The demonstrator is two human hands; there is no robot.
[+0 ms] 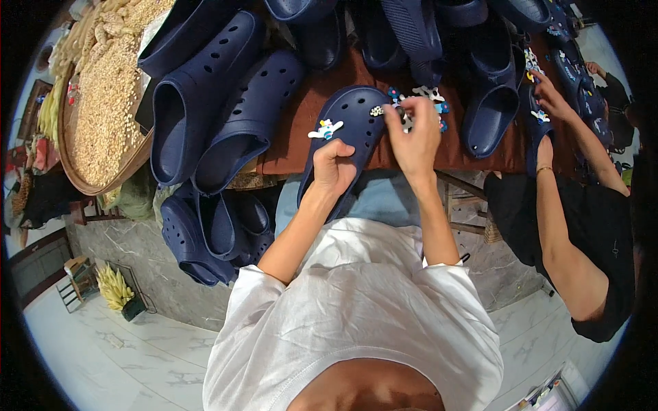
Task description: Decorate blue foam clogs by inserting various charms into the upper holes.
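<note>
A navy clog (pixel 355 103) with round holes lies sole-down in front of me, toe away. My left hand (pixel 334 166) is closed around its near part, thumb on top. A white cartoon shoe charm (pixel 325 129) sits on the clog's left side. On its right side, beside my fingertips, is a small black-and-white spotted charm (pixel 376 111). My right hand (pixel 415 133) is curled with thumb and fingers close together at the clog's right edge; what they pinch is hidden. Just past those fingers lies a pile of loose white, blue and black charms (pixel 430 94).
More navy clogs (pixel 236 116) crowd the brown tabletop (pixel 288 154) on the left, far side and right (pixel 491 116). Others hang below the left edge (pixel 205 233). A round basket of pale kernels (pixel 103 123) stands far left. On the right, a co-worker's hands (pixel 552 96) handle a charmed clog.
</note>
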